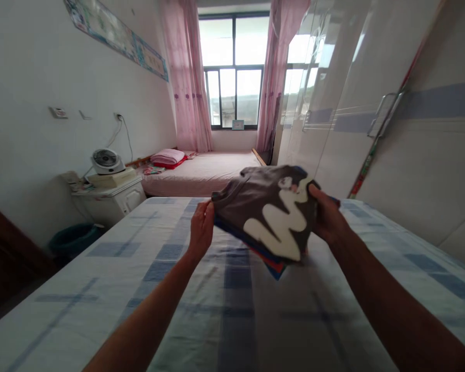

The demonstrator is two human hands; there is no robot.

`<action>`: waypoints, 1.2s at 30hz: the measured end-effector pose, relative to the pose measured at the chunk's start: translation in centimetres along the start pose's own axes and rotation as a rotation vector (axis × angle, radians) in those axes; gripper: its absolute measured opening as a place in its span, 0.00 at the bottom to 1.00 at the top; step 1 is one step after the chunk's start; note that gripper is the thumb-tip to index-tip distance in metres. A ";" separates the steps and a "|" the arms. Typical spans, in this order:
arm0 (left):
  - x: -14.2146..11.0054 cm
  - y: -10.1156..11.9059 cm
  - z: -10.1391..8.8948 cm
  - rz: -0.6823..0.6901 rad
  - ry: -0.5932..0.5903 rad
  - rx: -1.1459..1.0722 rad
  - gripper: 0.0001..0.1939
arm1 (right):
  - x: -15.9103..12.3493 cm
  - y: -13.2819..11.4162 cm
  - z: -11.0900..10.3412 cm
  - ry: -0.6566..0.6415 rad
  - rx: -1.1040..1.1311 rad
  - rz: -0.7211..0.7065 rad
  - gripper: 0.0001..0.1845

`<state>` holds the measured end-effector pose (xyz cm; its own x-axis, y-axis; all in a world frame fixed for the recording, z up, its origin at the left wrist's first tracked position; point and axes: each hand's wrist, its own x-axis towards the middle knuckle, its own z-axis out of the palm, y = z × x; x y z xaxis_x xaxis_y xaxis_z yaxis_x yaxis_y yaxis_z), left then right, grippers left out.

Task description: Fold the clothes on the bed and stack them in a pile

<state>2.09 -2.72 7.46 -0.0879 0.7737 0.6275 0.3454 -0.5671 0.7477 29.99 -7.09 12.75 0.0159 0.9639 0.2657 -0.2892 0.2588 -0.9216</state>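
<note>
A stack of folded shirts point(232, 206) is held up over the bed point(201, 310) between both hands. On top lies a dark grey shirt with a cream zigzag print and a small figure on it. Blue, red and green cloth edges show underneath. My left hand point(202, 227) grips the stack at its left corner, thumb on top. At the right edge, my right hand point(327, 214) holds it with the thumb over the print and the other fingers hidden below. The stack is tilted and slightly blurred.
Beyond stands a second bed point(217, 173) with folded pink bedding point(167, 156). To the left are a white fan point(106, 161), a bedside cabinet point(110, 199) and a green bin point(75, 240). A glossy wardrobe point(344, 113) lines the right; a window point(232, 77) is behind.
</note>
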 end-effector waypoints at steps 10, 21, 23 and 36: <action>-5.7 -8.0 -5.1 0.057 -0.221 0.548 0.14 | -1.6 14.6 -3.3 -0.017 -1.224 -0.151 0.10; -5.3 -7.3 -5.8 0.055 -0.199 0.542 0.06 | -1.6 14.7 -3.3 -0.186 -1.413 -0.227 0.06; -5.4 -7.3 -5.9 0.037 -0.182 0.541 0.07 | -1.4 14.9 -3.5 -0.190 -1.411 -0.236 0.06; -6.9 -5.8 -5.2 0.177 -0.408 0.672 0.24 | -2.1 14.7 -1.5 -0.225 -1.083 -0.234 0.12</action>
<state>-4.13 -6.25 -0.11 0.3243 0.8041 0.4983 0.8220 -0.5002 0.2722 27.19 -5.20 -1.79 -0.2431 0.8801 0.4078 0.6818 0.4541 -0.5735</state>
